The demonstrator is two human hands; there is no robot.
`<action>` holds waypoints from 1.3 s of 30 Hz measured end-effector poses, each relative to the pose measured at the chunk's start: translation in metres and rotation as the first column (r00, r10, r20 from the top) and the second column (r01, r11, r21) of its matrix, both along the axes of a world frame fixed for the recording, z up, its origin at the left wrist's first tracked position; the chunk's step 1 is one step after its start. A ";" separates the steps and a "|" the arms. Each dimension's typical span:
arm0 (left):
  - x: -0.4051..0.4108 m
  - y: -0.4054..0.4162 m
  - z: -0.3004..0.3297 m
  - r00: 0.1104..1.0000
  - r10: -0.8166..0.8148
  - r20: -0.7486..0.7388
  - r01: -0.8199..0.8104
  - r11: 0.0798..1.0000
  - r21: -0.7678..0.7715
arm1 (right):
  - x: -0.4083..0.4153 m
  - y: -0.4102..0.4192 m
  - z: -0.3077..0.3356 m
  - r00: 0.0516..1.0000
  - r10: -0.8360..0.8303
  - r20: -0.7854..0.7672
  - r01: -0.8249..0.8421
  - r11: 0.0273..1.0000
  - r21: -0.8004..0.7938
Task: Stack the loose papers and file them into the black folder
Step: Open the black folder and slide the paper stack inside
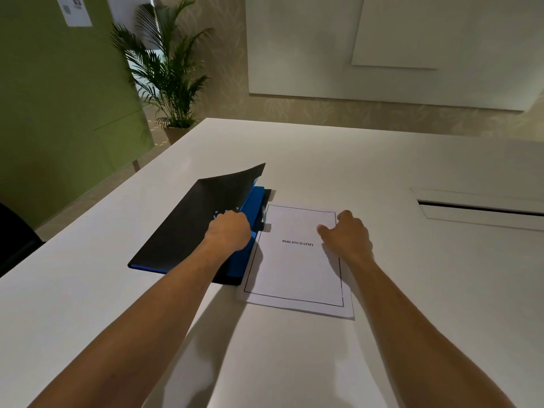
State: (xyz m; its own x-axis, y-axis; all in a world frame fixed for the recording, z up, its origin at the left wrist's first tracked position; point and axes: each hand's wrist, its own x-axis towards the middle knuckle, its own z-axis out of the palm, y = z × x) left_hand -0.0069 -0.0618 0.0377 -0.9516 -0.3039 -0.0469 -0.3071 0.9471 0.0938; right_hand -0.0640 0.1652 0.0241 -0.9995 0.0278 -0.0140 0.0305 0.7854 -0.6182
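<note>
A black folder [188, 228] with a blue inside lies on the white table [412, 290], left of centre. Its front cover is partly lifted, far corner curling up. My left hand [229, 231] grips the cover's right edge, fingers curled around it. A stack of white papers [297, 275] lies just right of the folder, the top sheet bordered and headed "BIBLIOGRAPHY". My right hand [347, 234] rests on the stack's upper right part, fingers bent and pressing down. A metal clip [264, 217] shows at the folder's spine, between folder and papers.
A cable slot [477, 208] is cut into the table at the right. A potted palm [170, 81] and a green wall panel [59, 113] stand beyond the table's far left corner. A dark chair [14, 242] sits at the left edge.
</note>
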 end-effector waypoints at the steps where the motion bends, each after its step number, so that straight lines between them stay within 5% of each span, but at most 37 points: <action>1: -0.002 0.001 -0.003 1.000 0.000 0.013 0.000 1.000 0.016 | 0.000 0.005 -0.002 0.999 -0.013 0.034 0.012 0.999 0.035; 16: -0.013 -0.001 -0.015 0.991 -0.025 0.129 0.029 0.999 -0.033 | -0.005 0.007 0.010 0.979 -0.005 0.204 -0.008 0.998 0.062; 23: -0.016 -0.002 -0.015 0.989 -0.028 0.142 0.034 0.999 -0.040 | -0.010 0.015 0.004 0.964 -0.096 0.246 0.145 0.972 -0.187; 32: -0.016 -0.001 -0.014 0.990 -0.009 0.140 0.015 0.999 -0.041 | -0.009 0.008 -0.001 0.929 0.023 0.369 0.186 0.832 -0.523; 39: -0.011 -0.002 -0.014 0.994 -0.014 0.111 0.018 0.999 -0.032 | -0.007 0.017 -0.016 0.906 0.004 0.423 0.240 0.819 -0.521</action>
State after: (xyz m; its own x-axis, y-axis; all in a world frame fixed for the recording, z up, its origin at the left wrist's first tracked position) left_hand -0.0183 -0.0643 0.0233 -0.9457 -0.2919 -0.1429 -0.2988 0.9539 0.0289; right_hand -0.0708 0.1817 0.0081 -0.8940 0.0111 -0.4479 0.4318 0.2886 -0.8546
